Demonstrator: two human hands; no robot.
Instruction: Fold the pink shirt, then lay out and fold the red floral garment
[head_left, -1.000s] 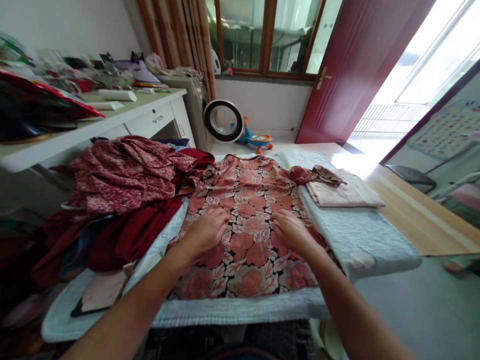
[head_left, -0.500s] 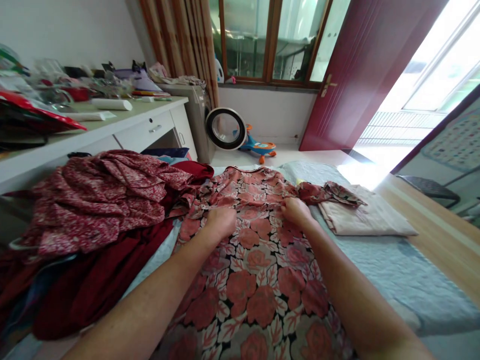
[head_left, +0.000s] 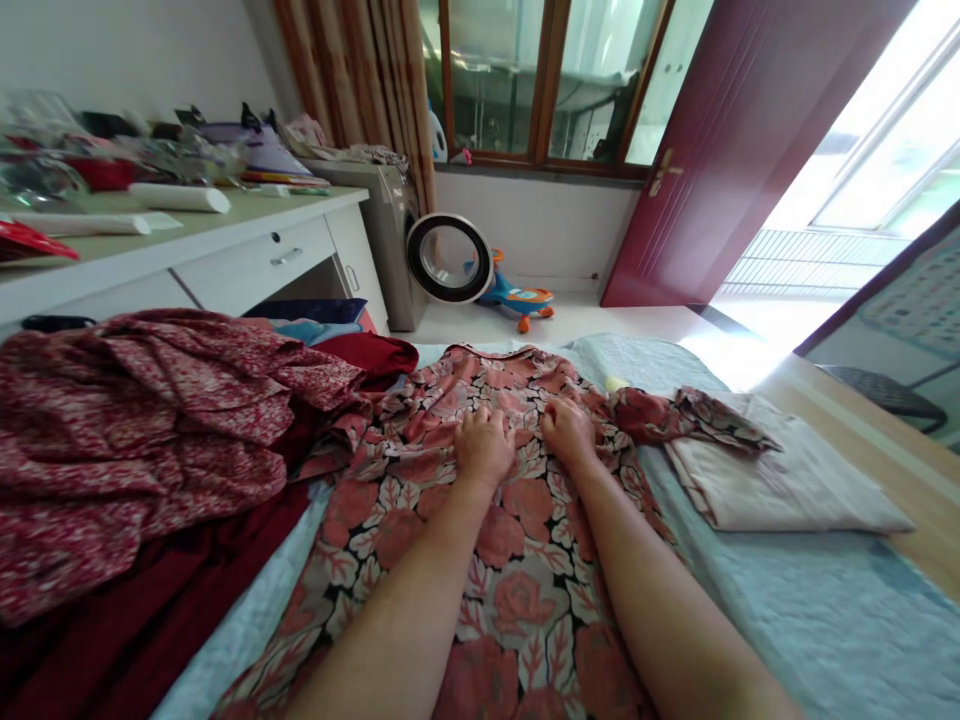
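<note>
A long-sleeved floral dress [head_left: 517,600], rust-red and grey with black, lies spread out in front of me with its neckline at the far end. My left hand [head_left: 486,447] rests palm down on its upper part, fingers somewhat apart. Close to its right, my right hand [head_left: 568,432] lies on the same cloth with bent fingers; its fingertips are partly hidden. Small wrinkles run through the fabric around both hands. One sleeve reaches right, over a folded cream cloth [head_left: 795,485]. The other sleeve lies by the pile on the left.
A red-and-white patterned garment [head_left: 150,420] and dark red cloth [head_left: 187,590] are heaped at left. Pale blue quilted bedding [head_left: 817,600] lies underneath. Beyond are a cluttered desk [head_left: 247,230], a washing machine with its round door [head_left: 450,258] open, a blue ride-on toy [head_left: 514,292] and a red door [head_left: 735,150].
My hands have moved closer together on the dress, the left one shifting right. Their fingers, closed on the cloth before, now lie looser on it. My view has moved slightly nearer.
</note>
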